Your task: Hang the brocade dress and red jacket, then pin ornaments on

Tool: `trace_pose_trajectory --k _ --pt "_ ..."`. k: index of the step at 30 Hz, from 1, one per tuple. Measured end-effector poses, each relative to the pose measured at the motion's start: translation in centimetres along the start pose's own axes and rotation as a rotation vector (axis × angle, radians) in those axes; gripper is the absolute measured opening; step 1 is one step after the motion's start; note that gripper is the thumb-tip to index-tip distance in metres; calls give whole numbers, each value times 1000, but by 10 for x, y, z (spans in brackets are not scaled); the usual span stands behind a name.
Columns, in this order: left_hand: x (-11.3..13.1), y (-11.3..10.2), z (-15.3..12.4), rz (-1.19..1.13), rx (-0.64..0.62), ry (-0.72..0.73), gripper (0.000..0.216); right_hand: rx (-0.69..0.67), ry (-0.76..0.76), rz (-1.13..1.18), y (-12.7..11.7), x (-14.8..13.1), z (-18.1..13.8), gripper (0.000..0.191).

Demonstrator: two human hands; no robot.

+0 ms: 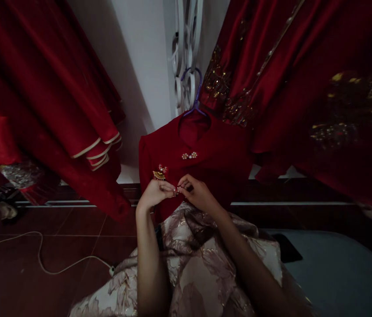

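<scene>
A red jacket (214, 152) hangs by its neck opening from a purple hanger (200, 90). On its chest sits a gold-and-pearl flower fastener (189, 156). A gold fan-shaped ornament (159, 175) with a small beaded piece (162, 168) above it is at the left of the chest. My left hand (158, 193) and my right hand (196, 193) meet low on the jacket's front, fingertips pinched together. Something tiny and light glints between them, largely hidden by the fingers. Under my forearms lies pink-and-white floral fabric (202, 268).
Red garments with pale trim (87, 147) hang at the left, and a gold-embroidered red garment (219, 79) at the right. A white scrolled metal rack (189, 42) holds the hanger. A white cable (70, 264) crosses the tiled floor. A dark flat object (288, 248) lies on a grey-blue surface (341, 273).
</scene>
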State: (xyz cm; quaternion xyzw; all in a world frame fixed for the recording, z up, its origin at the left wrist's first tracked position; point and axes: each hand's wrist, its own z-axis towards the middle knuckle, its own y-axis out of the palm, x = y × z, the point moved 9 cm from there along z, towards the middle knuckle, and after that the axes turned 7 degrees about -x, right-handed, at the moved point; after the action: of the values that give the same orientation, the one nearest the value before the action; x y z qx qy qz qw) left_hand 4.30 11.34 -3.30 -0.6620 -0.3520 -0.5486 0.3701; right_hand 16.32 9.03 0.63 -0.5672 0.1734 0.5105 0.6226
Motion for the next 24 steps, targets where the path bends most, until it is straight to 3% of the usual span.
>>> trace_pose_trajectory --k 14,24 --pt "2 3 5 176 -16 38 11 -2 -10 -53 2 -3 0 10" --pt "-4 2 0 87 -39 17 8 -42 -57 -60 10 -2 1 9"
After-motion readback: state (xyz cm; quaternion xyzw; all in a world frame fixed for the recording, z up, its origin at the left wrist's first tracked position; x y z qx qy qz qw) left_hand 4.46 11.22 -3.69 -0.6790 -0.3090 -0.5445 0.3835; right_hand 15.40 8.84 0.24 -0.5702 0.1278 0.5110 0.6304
